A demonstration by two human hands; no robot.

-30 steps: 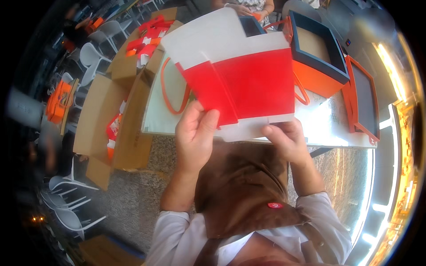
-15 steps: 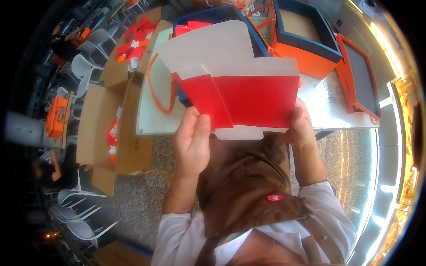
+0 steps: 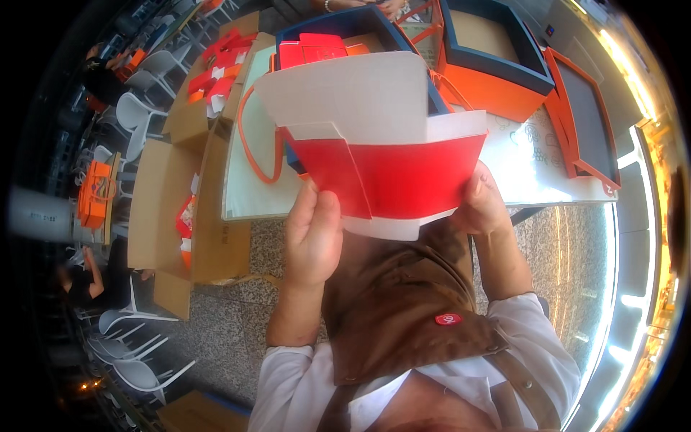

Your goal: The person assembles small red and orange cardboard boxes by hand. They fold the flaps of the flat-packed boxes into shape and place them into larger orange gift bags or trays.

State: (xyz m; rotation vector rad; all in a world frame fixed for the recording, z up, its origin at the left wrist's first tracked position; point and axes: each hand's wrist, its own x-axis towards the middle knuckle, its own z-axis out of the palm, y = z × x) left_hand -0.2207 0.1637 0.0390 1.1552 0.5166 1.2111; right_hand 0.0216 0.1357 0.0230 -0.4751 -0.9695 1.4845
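Observation:
Between my hands I hold a red folding carton (image 3: 410,176) with white inner flaps, raised above the table's near edge. Its large white flap stands up on the far side, and a smaller white flap hangs toward me. My left hand (image 3: 314,230) pinches the carton's left lower corner, thumb in front. My right hand (image 3: 484,205) grips the right edge, with some fingers hidden behind the card. Just beyond, partly covered by the carton, is a dark blue open box (image 3: 403,39) with red packets (image 3: 317,49) in it.
On the table (image 3: 522,176), an orange box with a blue rim (image 3: 497,93) stands at the far right beside an orange lid (image 3: 581,119). An orange cord handle (image 3: 248,144) loops at the left. A cardboard box (image 3: 162,209) with red cartons stands left. A person's hands (image 3: 389,9) show at the far side.
The carton has flexed and tipped: its big white flap sits lower and its near flap has swung toward me. More of the red packets in the blue box now shows.

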